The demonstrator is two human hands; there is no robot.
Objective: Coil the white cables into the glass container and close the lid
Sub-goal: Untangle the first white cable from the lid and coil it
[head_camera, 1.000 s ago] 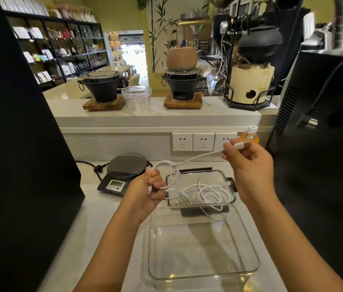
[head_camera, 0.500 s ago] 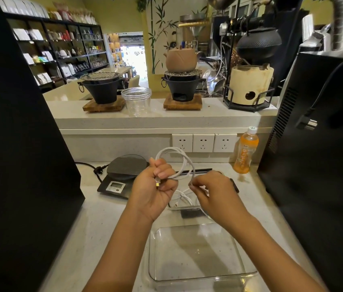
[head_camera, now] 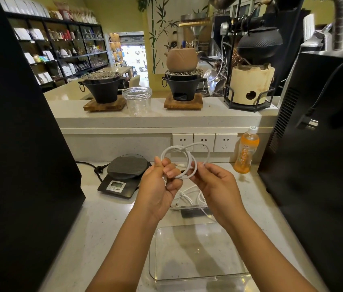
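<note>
1. Behind the pale stone worktop (head_camera: 107,218) stands a raised counter (head_camera: 166,119) with two black stoves, a clay teapot (head_camera: 181,59) and a clear plastic cup (head_camera: 137,101); shelves of goods fill the far left.
2. Both hands are lifted above the middle of the worktop and hold one white cable (head_camera: 184,159) that is wound in loops.
3. The left hand (head_camera: 159,186) has its fingers curled around the gathered loops.
4. The right hand (head_camera: 215,186) pinches the loop from the other side with bent fingers.
5. The glass container (head_camera: 198,277) lies open at the near edge, with nothing in it.
6. More white cables (head_camera: 189,196) lie on the lid (head_camera: 191,211) just behind the container.
7. A black scale (head_camera: 124,175) is at the back left, an orange bottle (head_camera: 246,152) at the back right under the wall sockets (head_camera: 203,142).
</note>
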